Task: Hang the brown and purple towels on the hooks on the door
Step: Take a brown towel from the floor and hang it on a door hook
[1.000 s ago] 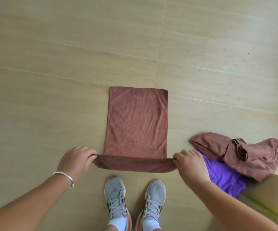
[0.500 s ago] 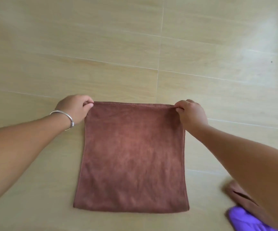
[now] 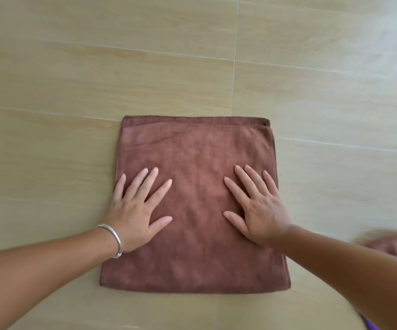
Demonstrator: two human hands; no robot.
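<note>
- Head view: the brown towel (image 3: 193,206) lay folded in half on the tiled floor (image 3: 97,79), its stitched edges stacked at 12 o'clock and the fold at 6 o'clock, which likely served to make it neat and narrow before hanging.
- The left hand (image 3: 134,208) rested flat on the towel at its 9 o'clock side, grip apart, fingers straight and spread, holding nothing; a silver bangle (image 3: 114,239) sat on that wrist.
- The right hand (image 3: 258,208) lay flat at the towel's 3 o'clock side, grip likewise apart; both palms seemed to press the layers smooth.
- At 4 o'clock, a second brown cloth (image 3: 392,244) showed blurred past the right forearm.
- At 5 o'clock, a sliver of the purple towel (image 3: 371,326) peeked at the frame edge.
- No door or hooks were visible, so hanging was not yet begun.
</note>
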